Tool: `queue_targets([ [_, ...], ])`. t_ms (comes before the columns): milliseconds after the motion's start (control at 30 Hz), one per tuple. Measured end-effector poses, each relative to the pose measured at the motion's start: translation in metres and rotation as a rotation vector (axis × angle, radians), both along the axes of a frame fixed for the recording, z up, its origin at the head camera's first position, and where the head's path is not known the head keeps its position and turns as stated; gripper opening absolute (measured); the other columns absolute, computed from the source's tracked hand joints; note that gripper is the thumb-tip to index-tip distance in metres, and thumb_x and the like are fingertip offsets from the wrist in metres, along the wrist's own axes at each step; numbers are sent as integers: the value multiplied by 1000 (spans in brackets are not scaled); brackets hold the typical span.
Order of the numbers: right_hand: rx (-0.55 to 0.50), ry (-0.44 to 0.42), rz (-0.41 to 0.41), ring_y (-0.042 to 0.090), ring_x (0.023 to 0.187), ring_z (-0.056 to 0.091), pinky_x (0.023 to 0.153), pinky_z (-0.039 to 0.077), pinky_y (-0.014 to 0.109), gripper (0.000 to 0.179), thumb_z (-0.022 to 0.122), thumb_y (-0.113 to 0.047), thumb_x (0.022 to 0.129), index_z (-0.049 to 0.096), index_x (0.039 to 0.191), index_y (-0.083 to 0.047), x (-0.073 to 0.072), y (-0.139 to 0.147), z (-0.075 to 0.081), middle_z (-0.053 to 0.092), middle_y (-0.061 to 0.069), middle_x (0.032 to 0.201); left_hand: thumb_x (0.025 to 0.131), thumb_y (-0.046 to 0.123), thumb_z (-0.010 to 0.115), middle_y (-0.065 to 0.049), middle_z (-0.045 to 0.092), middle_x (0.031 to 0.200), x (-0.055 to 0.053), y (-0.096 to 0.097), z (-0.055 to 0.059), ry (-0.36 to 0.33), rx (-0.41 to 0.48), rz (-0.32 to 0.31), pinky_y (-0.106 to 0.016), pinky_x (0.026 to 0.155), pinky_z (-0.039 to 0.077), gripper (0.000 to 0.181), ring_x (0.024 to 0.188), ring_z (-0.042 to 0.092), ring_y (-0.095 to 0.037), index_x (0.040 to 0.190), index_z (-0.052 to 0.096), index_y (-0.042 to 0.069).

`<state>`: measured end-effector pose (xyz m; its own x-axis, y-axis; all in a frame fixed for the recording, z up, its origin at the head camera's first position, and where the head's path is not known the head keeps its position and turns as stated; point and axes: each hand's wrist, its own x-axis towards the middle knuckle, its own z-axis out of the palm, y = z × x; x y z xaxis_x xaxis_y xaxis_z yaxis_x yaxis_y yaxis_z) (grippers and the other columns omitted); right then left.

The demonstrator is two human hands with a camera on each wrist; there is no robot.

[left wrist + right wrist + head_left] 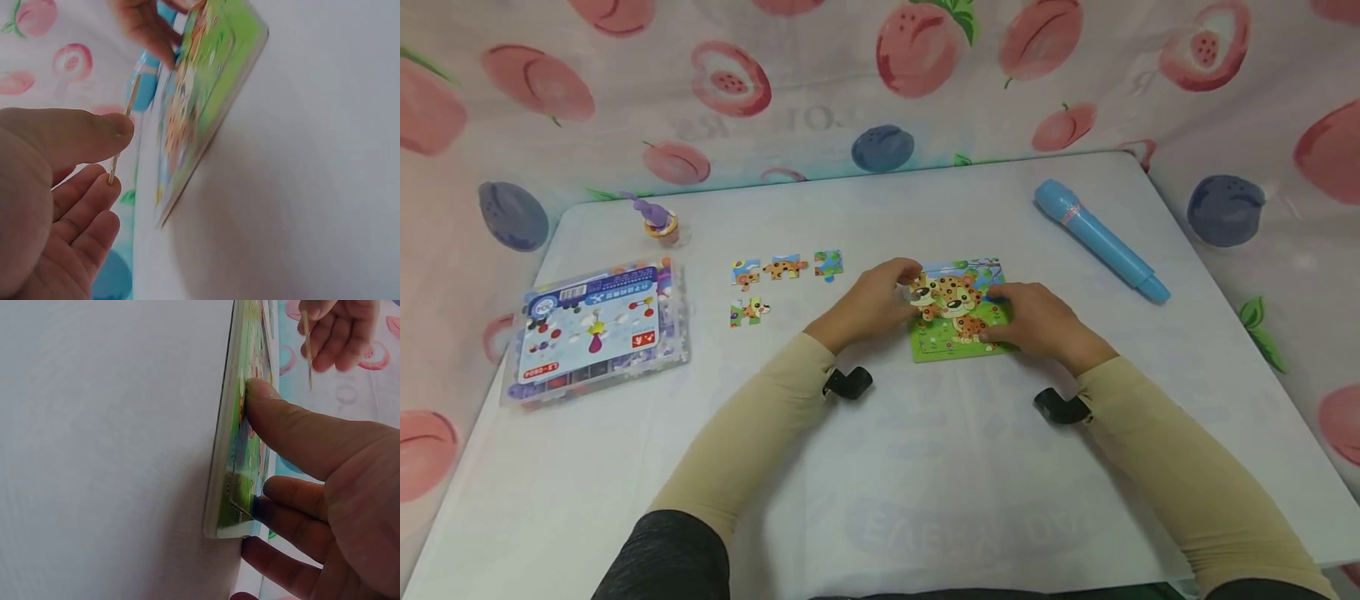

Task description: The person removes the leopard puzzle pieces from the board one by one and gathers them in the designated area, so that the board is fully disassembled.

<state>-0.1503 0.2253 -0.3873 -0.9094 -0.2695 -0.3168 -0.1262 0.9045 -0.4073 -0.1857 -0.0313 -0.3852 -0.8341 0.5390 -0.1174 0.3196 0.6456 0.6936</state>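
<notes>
Thumb and fingertips of my left hand (pixel 880 300) pinch a thin puzzle piece (pixel 114 167), which appears edge-on in the left wrist view. That hand is above the left side of a leopard jigsaw puzzle (pixel 958 348) with a green border, lying on the table. At the puzzle's right side, my right hand (pixel 1047 321) rests its thumb (pixel 265 394) and some fingertips on the picture. Another fingertip of it is at the board's edge in the right wrist view. Several loose puzzle pieces (pixel 786 267) lie left of my left hand, picture side up.
On the left of the white table (pixel 925 467) is a clear bead box (pixel 591 325) with a blue label. Behind it stands a small purple-topped figure (pixel 657 218). A blue microphone-shaped tube (pixel 1101 240) lies at the back right. Fruit-print cloth (pixel 820 92) hangs behind.
</notes>
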Motion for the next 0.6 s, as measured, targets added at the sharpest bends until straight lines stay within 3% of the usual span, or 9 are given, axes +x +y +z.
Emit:
queue_targets([
  [600,-8,5,-1,47,136,38,110,32,60,74,78,-35,88,48,144,4,0,0,-1,45,29,146,92,10,73,-13,57,136,12,-83,10,94,14,151,-41,104,43,54,125,53,-31,140,51,1],
])
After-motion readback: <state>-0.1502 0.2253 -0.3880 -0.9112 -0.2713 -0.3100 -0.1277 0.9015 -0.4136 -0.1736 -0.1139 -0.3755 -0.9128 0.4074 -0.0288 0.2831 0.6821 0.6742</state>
